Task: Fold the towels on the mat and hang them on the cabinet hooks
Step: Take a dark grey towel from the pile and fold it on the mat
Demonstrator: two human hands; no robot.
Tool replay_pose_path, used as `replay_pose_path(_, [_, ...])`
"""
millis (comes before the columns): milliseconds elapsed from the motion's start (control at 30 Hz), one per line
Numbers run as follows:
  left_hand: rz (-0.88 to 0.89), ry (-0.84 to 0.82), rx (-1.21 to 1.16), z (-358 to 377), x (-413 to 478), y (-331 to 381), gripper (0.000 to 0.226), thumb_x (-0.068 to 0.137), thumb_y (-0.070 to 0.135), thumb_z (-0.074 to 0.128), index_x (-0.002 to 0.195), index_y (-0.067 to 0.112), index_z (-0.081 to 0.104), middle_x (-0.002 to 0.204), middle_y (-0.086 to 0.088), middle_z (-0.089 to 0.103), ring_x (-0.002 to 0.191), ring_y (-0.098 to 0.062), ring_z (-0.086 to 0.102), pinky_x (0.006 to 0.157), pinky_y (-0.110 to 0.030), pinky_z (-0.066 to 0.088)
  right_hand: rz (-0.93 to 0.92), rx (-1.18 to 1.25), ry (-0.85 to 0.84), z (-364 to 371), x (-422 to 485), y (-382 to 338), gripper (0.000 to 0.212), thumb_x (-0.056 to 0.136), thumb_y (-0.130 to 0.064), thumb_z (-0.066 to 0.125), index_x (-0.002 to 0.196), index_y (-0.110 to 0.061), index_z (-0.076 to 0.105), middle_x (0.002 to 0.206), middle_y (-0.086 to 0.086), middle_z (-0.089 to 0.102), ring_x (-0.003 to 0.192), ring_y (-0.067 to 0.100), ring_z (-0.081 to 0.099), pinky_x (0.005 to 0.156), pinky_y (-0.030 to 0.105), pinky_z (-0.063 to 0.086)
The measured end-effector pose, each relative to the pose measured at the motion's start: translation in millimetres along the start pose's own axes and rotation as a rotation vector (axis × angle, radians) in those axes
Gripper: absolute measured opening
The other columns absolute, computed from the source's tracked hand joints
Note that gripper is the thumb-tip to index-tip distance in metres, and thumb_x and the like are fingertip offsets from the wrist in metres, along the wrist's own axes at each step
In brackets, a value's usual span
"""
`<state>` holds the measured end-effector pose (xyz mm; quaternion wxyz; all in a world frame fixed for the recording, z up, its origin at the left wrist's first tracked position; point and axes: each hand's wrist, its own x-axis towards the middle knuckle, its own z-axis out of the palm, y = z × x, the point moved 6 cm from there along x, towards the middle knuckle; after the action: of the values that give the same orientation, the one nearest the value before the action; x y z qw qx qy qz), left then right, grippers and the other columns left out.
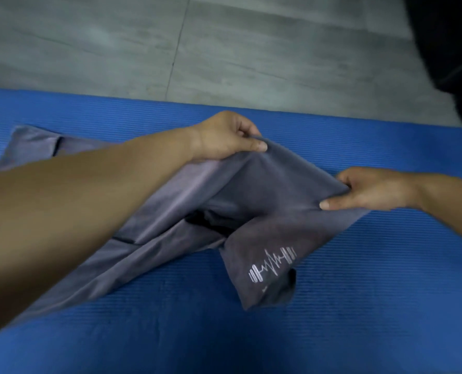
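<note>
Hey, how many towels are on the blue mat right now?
1: a grey towel across the mat, its lifted end pinched by the left hand and right hand. Folds may hide another.

Both bare arms out, each hand pinching cloth.

The left forearm stretches long from the near left, and the left hand (224, 136) sits toward the far edge of the mat (359, 319), thumb pressed on top of the towel (278, 184), fingers curled under. The right hand (372, 190) comes in from the right edge, thumb on top, fingers tucked beneath, the two hands held apart.
</note>
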<state>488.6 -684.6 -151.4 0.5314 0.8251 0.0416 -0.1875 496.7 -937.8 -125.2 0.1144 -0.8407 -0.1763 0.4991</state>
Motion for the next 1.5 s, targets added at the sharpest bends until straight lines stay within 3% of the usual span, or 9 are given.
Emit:
replay_pose_path(233, [-0.128, 0.324, 0.121, -4, 13, -15, 0.013, 0.094, 0.028, 0.071, 0.086, 0.018, 0.066, 0.078, 0.002, 0.061, 0.074, -0.013, 0.055, 0.07, -0.025, 0.044, -0.062, 0.435, -0.06, -11, -4, 70, 0.033, 0.084, -0.036, 0.079, 0.1, -0.01, 0.067, 0.103, 0.004, 0.075, 0.1, 0.02, 0.071, 0.094, 0.037, 0.055])
replay_pose_path(333, [-0.197, 0.154, 0.406, 31, 28, 0, 0.018, 0.095, 0.033, 0.066, 0.106, 0.019, 0.062, 0.097, 0.002, 0.063, 0.094, -0.019, 0.061, 0.082, -0.026, 0.043, -0.11, 0.745, 0.141, -24, -1, 103, 0.036, 0.086, -0.037, 0.076, 0.108, -0.011, 0.065, 0.113, 0.011, 0.072, 0.103, 0.023, 0.07, 0.09, 0.042, 0.057])
replay_pose_path(500, [-0.033, -0.112, 0.062, 132, 64, 60, 0.046, 0.09, 0.035, 0.074, 0.132, 0.023, 0.058, 0.127, 0.001, 0.066, 0.115, -0.008, 0.063, 0.108, -0.025, 0.045, -0.208, 0.785, 0.26, -26, -4, 120, 0.024, 0.095, -0.019, 0.063, 0.118, -0.011, 0.065, 0.116, 0.012, 0.072, 0.101, 0.016, 0.07, 0.084, 0.022, 0.058])
replay_pose_path(667, [-0.006, -0.233, 0.085, 196, 81, 89, 0.011, 0.09, 0.032, 0.076, 0.099, 0.027, 0.073, 0.094, 0.007, 0.076, 0.085, 0.002, 0.068, 0.084, -0.012, 0.051, -0.266, 0.869, 0.207, -26, -12, 151, 0.048, 0.075, -0.015, 0.076, 0.121, -0.011, 0.064, 0.106, 0.011, 0.074, 0.095, 0.022, 0.071, 0.083, 0.028, 0.058])
replay_pose_path(833, [-0.008, -0.073, -0.146, 198, 87, 88, 0.007, 0.092, 0.017, 0.073, 0.093, 0.01, 0.072, 0.072, 0.006, 0.069, 0.063, 0.002, 0.06, 0.066, -0.012, 0.049, -0.131, 0.576, 0.076, -8, -11, 202, 0.028, 0.081, -0.034, 0.074, 0.101, -0.014, 0.072, 0.097, 0.0, 0.076, 0.089, 0.012, 0.069, 0.085, 0.037, 0.049])
replay_pose_path(1033, [-0.055, 0.132, -0.295, 189, 110, 86, 0.01, 0.093, 0.017, 0.072, 0.084, 0.015, 0.068, 0.077, -0.003, 0.067, 0.064, -0.007, 0.058, 0.065, -0.019, 0.05, -0.282, 1.582, 0.236, -6, 2, 221, 0.013, 0.103, -0.023, 0.051, 0.111, -0.014, 0.055, 0.102, 0.008, 0.067, 0.095, 0.025, 0.069, 0.085, 0.046, 0.059])
replay_pose_path(1167, [-0.054, 0.165, -0.064, 184, 125, 89, 0.011, 0.094, 0.024, 0.072, 0.084, 0.02, 0.069, 0.077, 0.002, 0.064, 0.065, -0.004, 0.053, 0.067, -0.018, 0.046, -0.124, 1.342, 0.636, -18, 9, 237, 0.019, 0.106, -0.027, 0.045, 0.09, -0.023, 0.054, 0.081, -0.004, 0.059, 0.071, 0.011, 0.056, 0.057, 0.029, 0.051])
replay_pose_path(1400, [-0.021, 0.302, 0.402, 179, 153, 109, 0.011, 0.094, 0.031, 0.065, 0.085, 0.026, 0.067, 0.073, 0.009, 0.06, 0.071, -0.008, 0.057, 0.068, -0.02, 0.041, -0.04, 0.936, 0.994, -95, 14, 266, 0.003, 0.094, -0.029, 0.065, 0.097, -0.027, 0.066, 0.094, -0.005, 0.069, 0.081, 0.008, 0.064, 0.077, 0.03, 0.058])
replay_pose_path(1500, [-0.073, 0.386, 0.417, 181, 167, 113, 0.012, 0.095, 0.033, 0.06, 0.1, 0.026, 0.068, 0.102, -0.004, 0.071, 0.103, -0.024, 0.066, 0.085, -0.026, 0.048, -0.054, 1.082, 0.947, -95, 26, 270, 0.041, 0.089, -0.026, 0.071, 0.128, -0.023, 0.059, 0.114, -0.001, 0.066, 0.1, 0.009, 0.067, 0.085, 0.027, 0.058])
